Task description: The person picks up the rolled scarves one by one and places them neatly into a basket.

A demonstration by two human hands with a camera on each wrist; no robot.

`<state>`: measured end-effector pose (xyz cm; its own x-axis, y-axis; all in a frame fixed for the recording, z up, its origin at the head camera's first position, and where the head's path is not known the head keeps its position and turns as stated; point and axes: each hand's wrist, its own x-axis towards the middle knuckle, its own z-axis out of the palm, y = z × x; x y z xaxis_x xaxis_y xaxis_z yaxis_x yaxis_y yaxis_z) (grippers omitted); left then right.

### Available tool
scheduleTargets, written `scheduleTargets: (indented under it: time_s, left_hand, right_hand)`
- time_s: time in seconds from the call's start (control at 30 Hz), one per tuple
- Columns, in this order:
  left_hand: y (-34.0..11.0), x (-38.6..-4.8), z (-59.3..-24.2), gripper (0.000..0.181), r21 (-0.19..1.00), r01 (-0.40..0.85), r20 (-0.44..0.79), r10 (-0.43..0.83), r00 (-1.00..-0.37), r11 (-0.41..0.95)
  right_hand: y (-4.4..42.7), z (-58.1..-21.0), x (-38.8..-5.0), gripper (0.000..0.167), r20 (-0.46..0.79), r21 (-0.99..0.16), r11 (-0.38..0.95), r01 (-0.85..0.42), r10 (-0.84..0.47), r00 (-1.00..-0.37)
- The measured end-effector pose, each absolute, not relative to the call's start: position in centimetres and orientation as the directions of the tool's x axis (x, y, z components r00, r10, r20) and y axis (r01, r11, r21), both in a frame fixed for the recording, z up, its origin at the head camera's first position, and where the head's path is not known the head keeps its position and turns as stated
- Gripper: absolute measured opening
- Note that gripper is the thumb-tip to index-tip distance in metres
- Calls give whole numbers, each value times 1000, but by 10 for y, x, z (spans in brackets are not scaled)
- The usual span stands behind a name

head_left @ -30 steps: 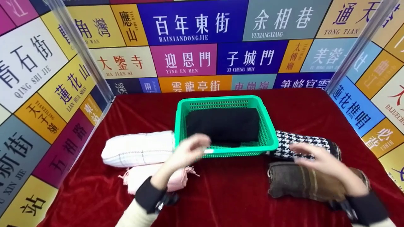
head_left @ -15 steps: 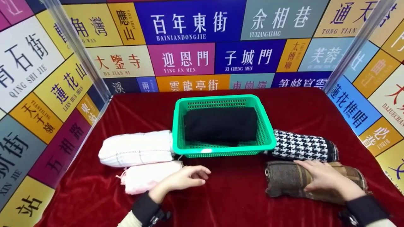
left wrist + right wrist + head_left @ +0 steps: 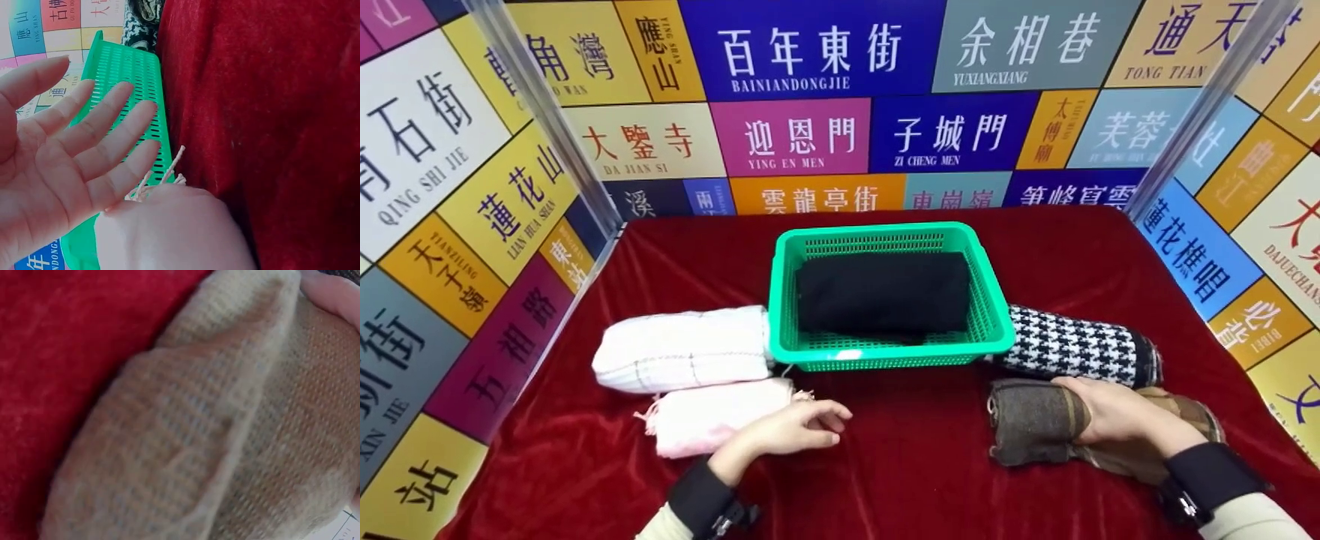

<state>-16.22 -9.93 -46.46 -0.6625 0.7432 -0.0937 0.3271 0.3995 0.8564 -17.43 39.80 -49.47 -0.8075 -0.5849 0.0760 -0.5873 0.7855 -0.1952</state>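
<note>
Brown scarf (image 3: 1046, 429) lay rolled on the counter (image 3: 915, 465), right hand (image 3: 1119, 411) clasping its middle; left hand (image 3: 789, 429) relaxed, empty. Looked soft, light, hardly slippery; mid-roll grip seemed best against unrolling.

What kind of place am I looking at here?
Probably a small booth or staged demo area. Colourful panels of Chinese place-name signs stand on three sides, clear-looking posts mark the back corners, and a velvety red cloth covers the work surface.
</note>
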Motion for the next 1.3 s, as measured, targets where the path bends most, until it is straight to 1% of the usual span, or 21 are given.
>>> scheduleTargets:
  time_s: [0.07, 0.2, 0.33, 0.4, 0.47, 0.6, 0.63, 0.73, 0.8, 0.9, 0.97, 1.07, 1.17, 1.23, 1.3]
  left_hand:
    - [-100, -161, -465, 33, 852, 329, -95, 737, -669, 408]
    - [-100, -161, -462, 33, 838, 352, -78, 729, -680, 418]
    - [-100, -162, -460, 33, 837, 357, -63, 721, -690, 414]
    - [-99, -163, -460, 32, 847, 348, -49, 712, -701, 401]
    - [-97, -163, -459, 32, 861, 332, -35, 695, -718, 386]
    - [-88, -164, -456, 35, 873, 341, 34, 654, -756, 349]
    - [-85, -164, -454, 36, 870, 352, 58, 638, -768, 346]
    - [-76, -167, -449, 41, 835, 419, 141, 597, -790, 358]
    - [-70, -168, -445, 47, 789, 463, 174, 577, -798, 403]
    - [-62, -169, -443, 59, 687, 513, 160, 581, -798, 515]
    - [-58, -169, -444, 67, 588, 535, 115, 592, -798, 606]
    - [-52, -169, -451, 78, 412, 556, 30, 599, -800, 722]
    - [-46, -171, -462, 91, 247, 562, -50, 590, -806, 789]
    - [-44, -171, -469, 98, 188, 553, -91, 575, -813, 812]
    - [-42, -172, -475, 100, 166, 536, -113, 556, -823, 828]
  right_hand:
    - [398, -493, -173, 64, 74, -240, 781, -577, -577, -813]
    - [395, -480, -167, 57, 85, -285, 765, -578, -580, -810]
    - [376, -457, -162, 61, 94, -340, 734, -589, -596, -797]
    - [360, -445, -161, 64, 102, -374, 701, -607, -619, -779]
    - [341, -437, -162, 67, 110, -413, 651, -636, -658, -745]
    - [295, -428, -168, 67, 73, -457, 596, -660, -715, -695]
    - [282, -428, -170, 66, 58, -462, 591, -661, -724, -688]
    - [245, -432, -176, 64, 14, -412, 607, -679, -741, -671]
    - [222, -436, -180, 66, -4, -366, 611, -702, -755, -656]
    - [192, -445, -184, 75, -43, -284, 626, -727, -765, -642]
    - [176, -452, -188, 79, -65, -248, 628, -738, -771, -634]
    - [159, -460, -194, 79, -106, -213, 642, -737, -765, -635]
    - [149, -467, -199, 75, -132, -188, 665, -722, -746, -653]
    - [145, -471, -200, 73, -139, -178, 679, -712, -734, -665]
    - [145, -474, -200, 73, -129, -182, 684, -706, -729, -673]
